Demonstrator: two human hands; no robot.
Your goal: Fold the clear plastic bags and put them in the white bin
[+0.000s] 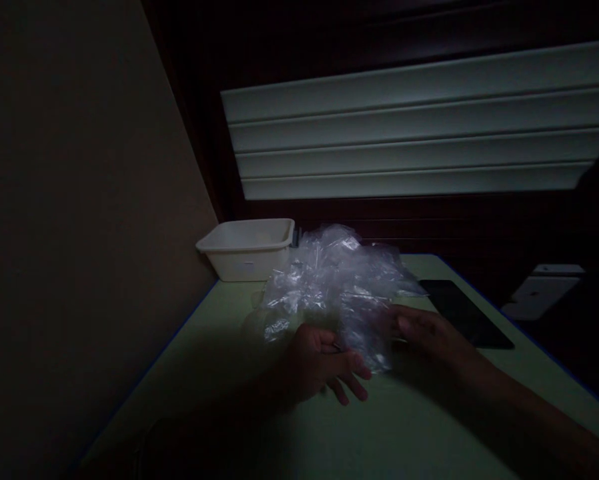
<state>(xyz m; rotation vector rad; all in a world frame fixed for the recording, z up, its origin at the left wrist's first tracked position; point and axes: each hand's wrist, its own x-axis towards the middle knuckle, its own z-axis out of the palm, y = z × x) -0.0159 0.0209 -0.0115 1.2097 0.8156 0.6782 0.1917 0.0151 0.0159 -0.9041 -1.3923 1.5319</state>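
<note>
hands at a heap of clear plastic on a dim table

a crumpled heap of clear plastic [337,283] lies near the middle of the green table [409,427], in front of a white tub [247,250] set at the far left corner. the left hand [322,367] rests at the heap's near edge, fingers loosely curled and partly spread, touching the film. the right hand [424,333] touches the heap's right side; whether it pinches the film cannot be told in the low light. a dark flat slab [464,313] lies just beyond the right hand.
</note>
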